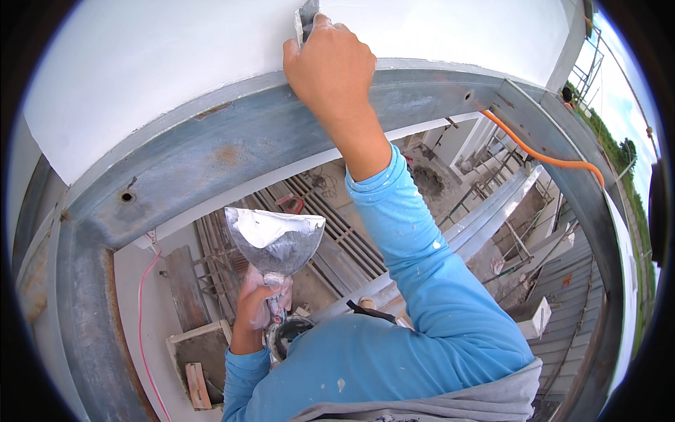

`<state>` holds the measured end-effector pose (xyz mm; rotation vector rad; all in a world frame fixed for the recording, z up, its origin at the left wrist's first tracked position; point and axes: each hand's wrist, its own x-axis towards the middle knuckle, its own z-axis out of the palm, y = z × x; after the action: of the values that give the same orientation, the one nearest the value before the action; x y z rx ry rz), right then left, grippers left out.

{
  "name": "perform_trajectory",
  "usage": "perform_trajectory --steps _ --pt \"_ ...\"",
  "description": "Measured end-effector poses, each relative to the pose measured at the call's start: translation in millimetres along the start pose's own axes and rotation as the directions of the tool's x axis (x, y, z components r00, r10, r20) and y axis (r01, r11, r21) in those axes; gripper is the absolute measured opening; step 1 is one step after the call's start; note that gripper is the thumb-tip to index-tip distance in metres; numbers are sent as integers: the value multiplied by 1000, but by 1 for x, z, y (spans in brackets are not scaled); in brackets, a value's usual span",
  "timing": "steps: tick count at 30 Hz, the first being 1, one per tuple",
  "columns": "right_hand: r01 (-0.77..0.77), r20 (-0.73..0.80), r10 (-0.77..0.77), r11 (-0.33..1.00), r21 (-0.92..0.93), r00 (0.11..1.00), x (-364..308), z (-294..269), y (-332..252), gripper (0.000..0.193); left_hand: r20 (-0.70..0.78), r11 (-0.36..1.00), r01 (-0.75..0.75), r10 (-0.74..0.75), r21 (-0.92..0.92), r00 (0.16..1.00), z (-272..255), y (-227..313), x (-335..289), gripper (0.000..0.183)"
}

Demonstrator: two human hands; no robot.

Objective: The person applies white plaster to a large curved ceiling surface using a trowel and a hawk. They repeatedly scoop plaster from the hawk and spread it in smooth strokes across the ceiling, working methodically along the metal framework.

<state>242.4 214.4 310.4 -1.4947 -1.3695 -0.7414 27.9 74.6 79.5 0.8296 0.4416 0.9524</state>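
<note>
My right hand (332, 65) reaches up to a white wall (176, 42), its fingers closed on a putty knife (307, 20) whose blade is partly hidden by the hand. Lower down, my left hand (259, 301) grips the handle of a wide putty knife (278, 257), blade pointing up. White putty (264, 226) lies along that blade's upper edge. White smears cover the left fingers. Close beside the left hand, against my body, is a dark round container (290, 329), partly hidden by my blue shirt.
A grey steel beam (204, 151) runs below the wall, joined to a rusty upright (84, 281) on the left. An orange hose (541, 160) crosses the beam's right part. A pink cord (143, 302) hangs at left. Far below lie metal tubes (344, 243) and a wooden-framed box (184, 344).
</note>
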Motion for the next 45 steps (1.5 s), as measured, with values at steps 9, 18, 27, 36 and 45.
perform_trajectory --steps 9,18,27,36,45 --pt "-384 135 364 803 455 921 52 -41 166 31 -17 1000 -25 24 -11 1000 -6 2 -7 72" --pt "-385 142 359 876 291 923 68 -9 180 39 -27 1000 3 -3 -5 1000 -18 3 -7 69" --pt "-98 -181 102 995 30 978 12 25 23 63 -116 1000 -15 15 1 993 -32 -3 -15 75" --pt "125 -230 -89 981 147 969 -28 39 -75 68 -157 1000 -24 23 -4 987 -31 -11 -17 75" --pt "-17 -107 103 794 607 989 -7 -36 10 33 -173 998 -59 59 7 983 -30 -10 -26 76"
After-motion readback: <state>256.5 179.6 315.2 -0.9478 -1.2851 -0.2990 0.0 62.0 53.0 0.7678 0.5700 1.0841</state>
